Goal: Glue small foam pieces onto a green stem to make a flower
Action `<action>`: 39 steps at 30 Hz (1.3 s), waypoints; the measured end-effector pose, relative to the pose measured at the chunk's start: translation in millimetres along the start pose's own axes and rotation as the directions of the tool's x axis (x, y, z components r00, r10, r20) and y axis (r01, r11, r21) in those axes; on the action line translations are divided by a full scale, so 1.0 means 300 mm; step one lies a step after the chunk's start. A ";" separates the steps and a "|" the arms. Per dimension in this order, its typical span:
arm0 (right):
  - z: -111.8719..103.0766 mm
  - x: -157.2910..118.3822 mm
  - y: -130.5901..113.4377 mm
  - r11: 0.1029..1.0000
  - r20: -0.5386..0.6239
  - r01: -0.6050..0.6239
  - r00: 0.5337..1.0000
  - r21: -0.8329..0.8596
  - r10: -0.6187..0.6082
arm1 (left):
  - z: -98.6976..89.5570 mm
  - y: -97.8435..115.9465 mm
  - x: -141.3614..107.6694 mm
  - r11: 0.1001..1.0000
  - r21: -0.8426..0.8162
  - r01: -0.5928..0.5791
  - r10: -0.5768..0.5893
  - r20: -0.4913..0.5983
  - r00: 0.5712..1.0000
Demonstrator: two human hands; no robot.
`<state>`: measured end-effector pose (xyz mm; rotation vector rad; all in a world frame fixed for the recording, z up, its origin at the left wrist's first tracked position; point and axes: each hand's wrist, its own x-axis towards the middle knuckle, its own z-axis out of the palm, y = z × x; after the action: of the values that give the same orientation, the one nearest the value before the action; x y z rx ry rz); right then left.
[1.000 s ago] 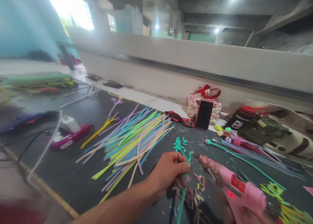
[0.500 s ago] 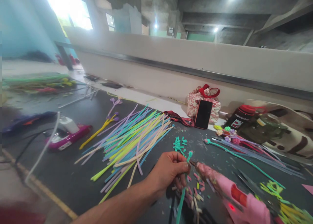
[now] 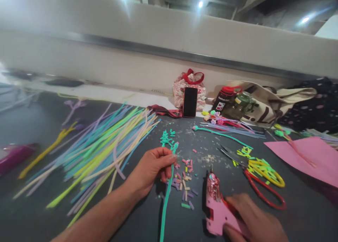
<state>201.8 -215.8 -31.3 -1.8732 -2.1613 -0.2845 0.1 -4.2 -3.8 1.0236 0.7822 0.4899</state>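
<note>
Spreading beneath both hands, the dark, flat tabletop point(image 3: 142, 221) carries a broad, loose pile of fuzzy pastel craft stems point(image 3: 105, 150) just beyond and to the left of the left hand point(image 3: 157, 166). The right hand point(image 3: 255, 217) lies at the handle of the pink plastic glue gun point(image 3: 219, 213), fingers and thumb on either side; it is blurred, so I cannot tell whether they grip. The gun rests on the table, nozzle pointing away from the person. Just past the right hand lie open metal scissors point(image 3: 244, 166) with red and yellow handles. Pinched narrowly between the left thumb and fingers is a long, fuzzy teal stem point(image 3: 167, 199), its knotted, pink-tinged tip standing above them. Small, short-cut pastel pieces point(image 3: 186, 182) lie scattered between the hands; tiny teal clippings point(image 3: 165, 140) sit just beyond the left hand.
</note>
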 end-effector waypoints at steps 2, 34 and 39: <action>0.001 0.002 0.003 0.999 0.002 -0.018 1.000 -0.034 0.018 | 0.001 -0.005 0.002 1.000 0.000 -0.008 0.008 -0.011 1.000; 0.053 0.599 0.163 0.983 0.400 -0.078 0.917 0.165 0.006 | 0.004 0.005 -0.004 1.000 0.003 0.007 -0.007 0.008 1.000; 0.107 0.636 0.142 0.994 0.435 -0.058 0.900 0.095 0.011 | 0.001 0.004 -0.008 0.999 -0.032 0.032 -0.031 0.044 0.999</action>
<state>216.7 -20.6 -0.7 -2.0636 -2.3523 0.2822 -1.1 -5.5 -1.8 0.9874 0.7487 0.4505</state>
